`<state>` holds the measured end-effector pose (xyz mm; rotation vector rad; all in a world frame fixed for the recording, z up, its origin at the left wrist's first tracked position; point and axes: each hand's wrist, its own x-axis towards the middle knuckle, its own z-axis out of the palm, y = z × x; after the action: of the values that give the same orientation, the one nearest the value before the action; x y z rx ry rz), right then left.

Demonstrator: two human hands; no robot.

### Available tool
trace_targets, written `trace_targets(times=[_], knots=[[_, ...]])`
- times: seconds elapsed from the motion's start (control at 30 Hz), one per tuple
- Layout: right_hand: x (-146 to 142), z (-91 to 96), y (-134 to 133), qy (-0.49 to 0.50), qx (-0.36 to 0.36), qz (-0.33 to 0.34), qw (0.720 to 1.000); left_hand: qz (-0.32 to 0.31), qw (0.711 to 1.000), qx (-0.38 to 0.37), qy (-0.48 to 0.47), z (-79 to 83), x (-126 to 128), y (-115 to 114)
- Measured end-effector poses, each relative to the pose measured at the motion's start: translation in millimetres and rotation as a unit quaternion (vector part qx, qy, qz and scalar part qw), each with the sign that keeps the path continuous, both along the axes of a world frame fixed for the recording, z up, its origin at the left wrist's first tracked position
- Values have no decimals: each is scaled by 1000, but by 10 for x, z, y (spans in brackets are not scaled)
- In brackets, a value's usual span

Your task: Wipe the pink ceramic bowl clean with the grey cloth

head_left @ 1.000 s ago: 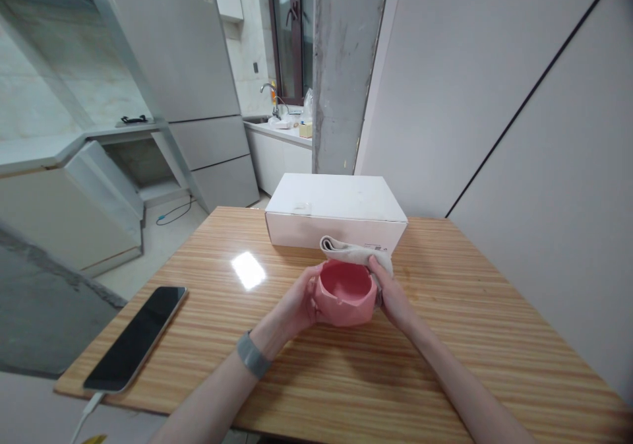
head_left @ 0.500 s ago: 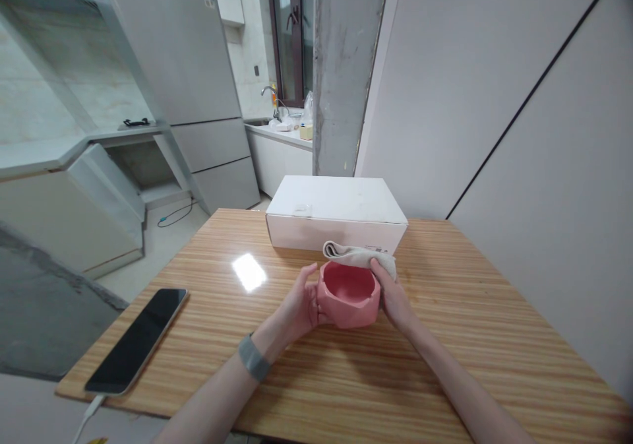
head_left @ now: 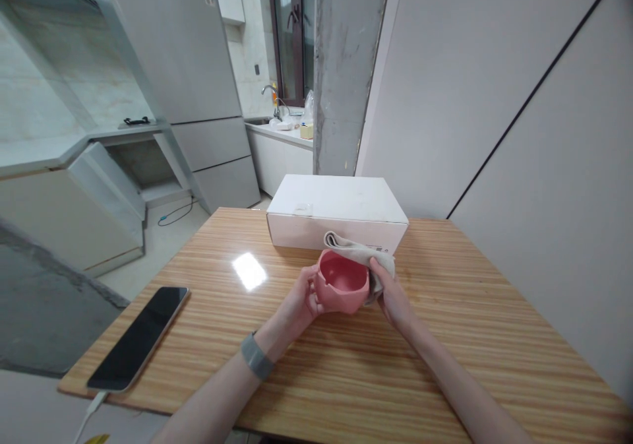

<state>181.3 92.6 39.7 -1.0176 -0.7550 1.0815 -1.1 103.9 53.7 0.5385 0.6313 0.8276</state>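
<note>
Together, left hand [head_left: 299, 297] and right hand [head_left: 394, 295] hold a pink bowl [head_left: 342, 282].

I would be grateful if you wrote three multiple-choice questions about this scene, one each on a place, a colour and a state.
1. Where is the white box relative to the pink bowl?
A) Behind it
B) Underneath it
C) Inside it

2. What colour is the band on the left wrist?
A) Red
B) Grey
C) Yellow

3. What is the right hand doing?
A) Pressing a cloth against the bowl
B) Lying flat on the box
C) Gripping a phone

Answers:
1 A, the box stands beyond the bowl.
2 B, the band above the left hand shows grey.
3 A, the cloth lies between the fingers and the bowl.
</note>
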Motion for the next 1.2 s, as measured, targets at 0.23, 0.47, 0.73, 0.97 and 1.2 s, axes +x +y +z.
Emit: trace_targets(times=[0.23,0.47,0.73,0.97,1.2], knots=[[-119,12,-10,31,11,-33,999,16,999,20,-42,30,17,-39],[-124,115,-42,52,-16,-6,998,-23,998,31,39,33,-12,-35],[-134,129,-123,33,-40,65,997,-42,999,16,17,-47,-13,8],[-124,97,-128,-1,-26,45,999,12,1000,7,5,-71,53,34],[-131,29,-50,4,13,-35,999,23,997,56,-47,101,66,-36]])
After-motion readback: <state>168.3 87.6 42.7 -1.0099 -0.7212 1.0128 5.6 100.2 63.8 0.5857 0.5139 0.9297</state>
